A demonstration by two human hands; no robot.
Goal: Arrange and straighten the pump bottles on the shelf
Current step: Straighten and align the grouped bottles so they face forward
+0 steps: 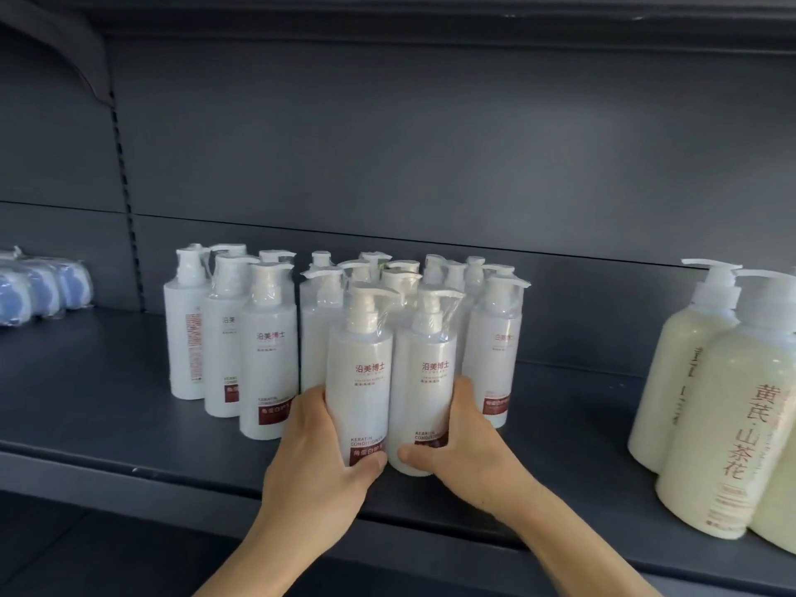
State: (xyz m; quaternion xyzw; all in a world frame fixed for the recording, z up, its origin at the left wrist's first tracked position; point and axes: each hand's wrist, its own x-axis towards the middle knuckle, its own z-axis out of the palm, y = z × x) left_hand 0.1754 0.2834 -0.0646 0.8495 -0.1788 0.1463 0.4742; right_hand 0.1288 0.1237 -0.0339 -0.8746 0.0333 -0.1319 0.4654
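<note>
Head view, from the left: three blue items wrapped in clear plastic sit at the far left of the dark grey metal shelf. Next comes a cluster of white cylindrical pump bottles in clear shrink-wrap, standing upright in rough rows toward the shelf's middle; about eighteen pump heads show, though the rear ones overlap too much for a sure count. Their labels carry red Chinese characters, "沿美博士", and lower down "KERATIN CONDITIONER" above a dark red band. One bottle at the cluster's left end is turned so that only small red print faces out. Two bottles stand in front of the rest, touching each other near the shelf's front edge. The left hand grips the left front bottle low down, thumb across its front, fingers curled round its side. The right hand grips the right front bottle likewise, thumb on the front, fingers wrapped behind. Well apart at the right stand two larger cream-coloured pump bottles, a third at the frame's edge, marked "黄芪·山茶花".
</note>
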